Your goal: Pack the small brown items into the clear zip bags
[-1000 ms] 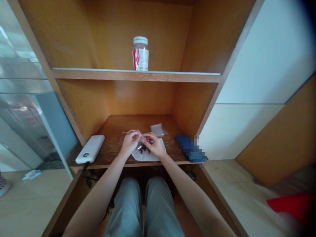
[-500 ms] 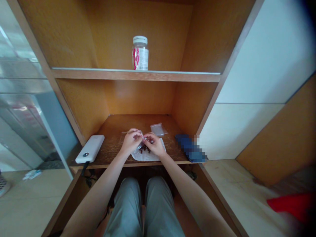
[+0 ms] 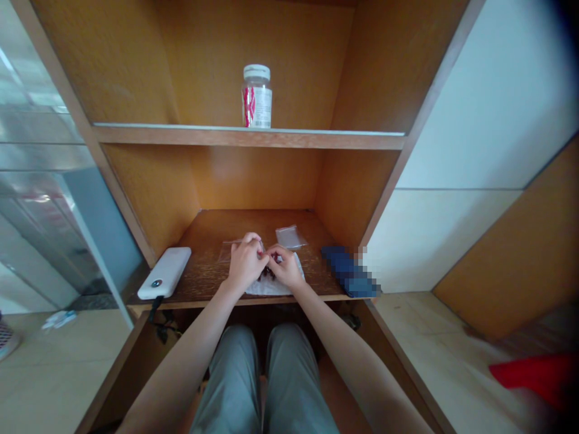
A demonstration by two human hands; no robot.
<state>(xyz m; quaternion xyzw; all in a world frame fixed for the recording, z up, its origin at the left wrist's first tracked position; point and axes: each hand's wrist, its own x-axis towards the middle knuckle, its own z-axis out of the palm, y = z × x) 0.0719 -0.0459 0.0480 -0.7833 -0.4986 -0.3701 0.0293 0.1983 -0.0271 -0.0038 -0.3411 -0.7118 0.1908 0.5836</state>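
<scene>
My left hand [image 3: 245, 263] and my right hand [image 3: 283, 267] meet over a white sheet [image 3: 275, 286] on the lower wooden shelf [image 3: 212, 232]. Both are closed in a pinch on a small clear plastic bag [image 3: 263, 253] held between them. Small dark red pieces [image 3: 268, 273] lie on the sheet under my fingers, partly hidden. Another small clear bag [image 3: 290, 237] lies just behind my right hand, and a flat clear bag [image 3: 227, 249] lies left of my left hand.
A white power bank [image 3: 165, 272] with a cable sits at the shelf's left front. A dark blue object [image 3: 340, 264] lies at the right front. A clear jar with a red-and-white label [image 3: 257, 97] stands on the upper shelf. My knees are below.
My left hand has shifted right and closed against my right hand, now covering more of the small bag and the red pieces. My right hand stayed nearly in place.
</scene>
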